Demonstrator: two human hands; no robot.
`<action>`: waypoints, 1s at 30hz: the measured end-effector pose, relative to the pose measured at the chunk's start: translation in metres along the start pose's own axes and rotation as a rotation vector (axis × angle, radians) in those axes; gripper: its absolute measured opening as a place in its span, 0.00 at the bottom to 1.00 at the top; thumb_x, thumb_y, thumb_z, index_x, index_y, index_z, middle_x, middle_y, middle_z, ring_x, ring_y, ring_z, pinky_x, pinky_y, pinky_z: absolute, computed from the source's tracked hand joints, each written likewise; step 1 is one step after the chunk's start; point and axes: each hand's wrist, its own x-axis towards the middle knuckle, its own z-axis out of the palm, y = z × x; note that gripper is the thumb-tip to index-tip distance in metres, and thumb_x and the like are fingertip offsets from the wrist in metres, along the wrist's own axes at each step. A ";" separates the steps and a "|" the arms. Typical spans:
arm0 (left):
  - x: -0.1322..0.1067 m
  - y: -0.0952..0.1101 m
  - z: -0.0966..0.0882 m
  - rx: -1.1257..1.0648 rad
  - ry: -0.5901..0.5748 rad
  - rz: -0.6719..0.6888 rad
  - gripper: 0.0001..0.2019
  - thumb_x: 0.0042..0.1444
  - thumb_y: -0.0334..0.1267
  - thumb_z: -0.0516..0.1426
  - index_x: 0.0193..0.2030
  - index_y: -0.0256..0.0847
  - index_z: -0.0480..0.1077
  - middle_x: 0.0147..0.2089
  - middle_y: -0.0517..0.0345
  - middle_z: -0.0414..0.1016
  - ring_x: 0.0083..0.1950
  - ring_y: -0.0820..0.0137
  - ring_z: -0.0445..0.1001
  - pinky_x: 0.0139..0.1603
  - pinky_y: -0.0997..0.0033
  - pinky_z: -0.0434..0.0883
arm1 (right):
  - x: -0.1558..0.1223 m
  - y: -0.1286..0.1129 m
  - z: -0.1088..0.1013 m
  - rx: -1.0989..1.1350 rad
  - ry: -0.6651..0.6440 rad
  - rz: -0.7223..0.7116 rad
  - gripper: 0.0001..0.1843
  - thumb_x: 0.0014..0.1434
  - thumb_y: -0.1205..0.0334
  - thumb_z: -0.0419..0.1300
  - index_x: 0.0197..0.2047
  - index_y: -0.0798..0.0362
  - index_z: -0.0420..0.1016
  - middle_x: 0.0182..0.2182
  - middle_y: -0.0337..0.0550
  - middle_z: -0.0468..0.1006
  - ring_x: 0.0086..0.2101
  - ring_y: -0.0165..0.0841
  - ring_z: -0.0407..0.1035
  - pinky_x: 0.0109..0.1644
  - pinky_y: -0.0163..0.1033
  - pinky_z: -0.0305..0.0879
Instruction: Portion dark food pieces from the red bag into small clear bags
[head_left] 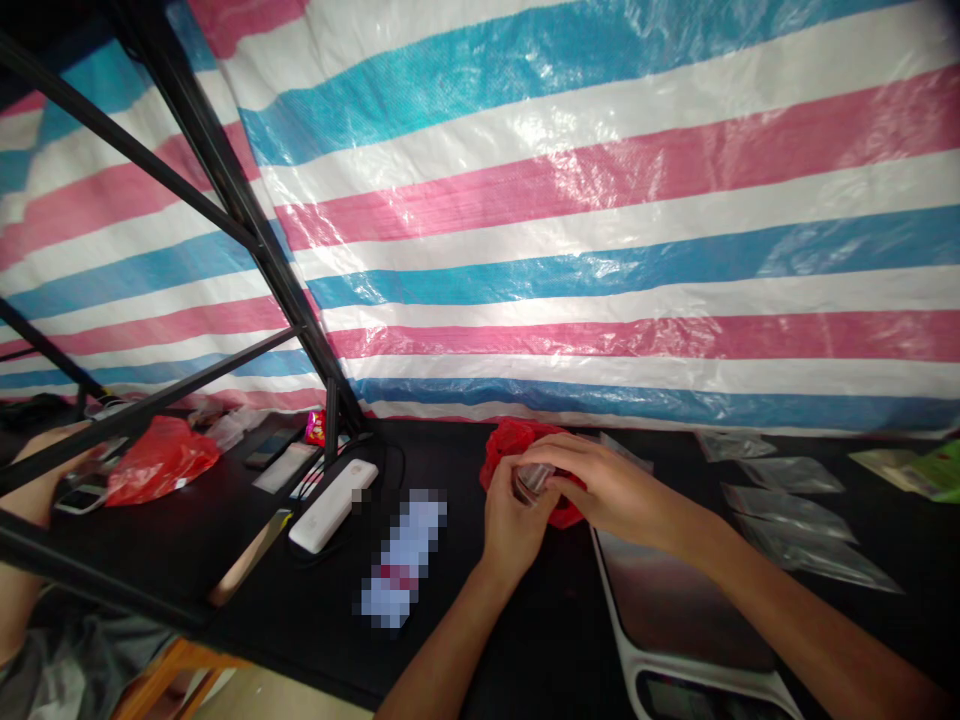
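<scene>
My left hand [510, 525] and my right hand [600, 475] meet in front of me with fingers curled inward. Between them is a small clear plastic bag [534, 482], pinched by both hands; its contents are too blurred to name. Just behind and under the fingers, a crumpled red plastic bag [517, 437] rests on the black table, partly covered by my hands. Below my right forearm lies a kitchen scale [675, 600] with a metal platform and a dark display at its near edge.
Several flat clear bags [795, 505] and a green packet [937, 470] lie right. Left are a blurred-out phone-shaped item [405, 560], a white power bank [334, 505] with cables, and a black metal frame [217, 190]. Beyond it, another person's arm [37, 480] is near a red bag [161, 460].
</scene>
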 end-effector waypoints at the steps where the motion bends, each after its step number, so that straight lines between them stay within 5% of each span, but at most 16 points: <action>1: 0.000 0.000 0.000 -0.018 -0.015 -0.003 0.16 0.57 0.42 0.68 0.49 0.40 0.74 0.43 0.55 0.81 0.42 0.66 0.78 0.45 0.68 0.73 | 0.000 0.000 0.000 0.006 -0.007 -0.005 0.32 0.64 0.81 0.55 0.63 0.41 0.76 0.60 0.41 0.79 0.61 0.38 0.70 0.69 0.45 0.64; 10: -0.001 -0.002 0.004 -0.141 -0.107 0.056 0.18 0.59 0.41 0.68 0.53 0.42 0.73 0.50 0.54 0.81 0.49 0.64 0.79 0.54 0.64 0.75 | -0.001 -0.001 -0.002 -0.058 -0.051 0.047 0.26 0.69 0.72 0.59 0.65 0.39 0.75 0.54 0.42 0.81 0.55 0.39 0.75 0.61 0.45 0.69; 16: 0.001 -0.004 0.004 -0.163 -0.123 0.125 0.29 0.61 0.40 0.67 0.66 0.45 0.65 0.65 0.48 0.74 0.67 0.58 0.73 0.70 0.54 0.67 | -0.001 0.005 0.001 -0.059 -0.039 -0.089 0.35 0.59 0.83 0.54 0.62 0.42 0.75 0.58 0.43 0.79 0.60 0.39 0.70 0.66 0.47 0.65; 23: 0.001 0.003 0.001 -0.062 -0.112 0.076 0.19 0.63 0.43 0.65 0.58 0.42 0.72 0.56 0.50 0.79 0.55 0.60 0.79 0.59 0.60 0.73 | 0.003 -0.005 -0.008 -0.049 -0.038 -0.113 0.26 0.63 0.81 0.55 0.56 0.44 0.78 0.53 0.42 0.81 0.55 0.37 0.73 0.62 0.43 0.68; 27: 0.003 0.005 -0.001 0.002 -0.078 0.014 0.11 0.67 0.45 0.60 0.50 0.41 0.73 0.41 0.56 0.79 0.41 0.66 0.78 0.43 0.68 0.73 | 0.001 -0.002 -0.017 -0.138 0.092 -0.005 0.18 0.70 0.72 0.54 0.55 0.45 0.77 0.53 0.46 0.81 0.55 0.41 0.73 0.62 0.48 0.69; 30: 0.006 0.003 -0.004 0.035 0.008 0.007 0.09 0.67 0.43 0.59 0.47 0.41 0.71 0.39 0.57 0.77 0.37 0.68 0.76 0.39 0.71 0.71 | -0.001 0.007 -0.017 -0.258 0.112 0.113 0.15 0.71 0.69 0.54 0.53 0.47 0.78 0.52 0.47 0.80 0.53 0.43 0.74 0.60 0.49 0.70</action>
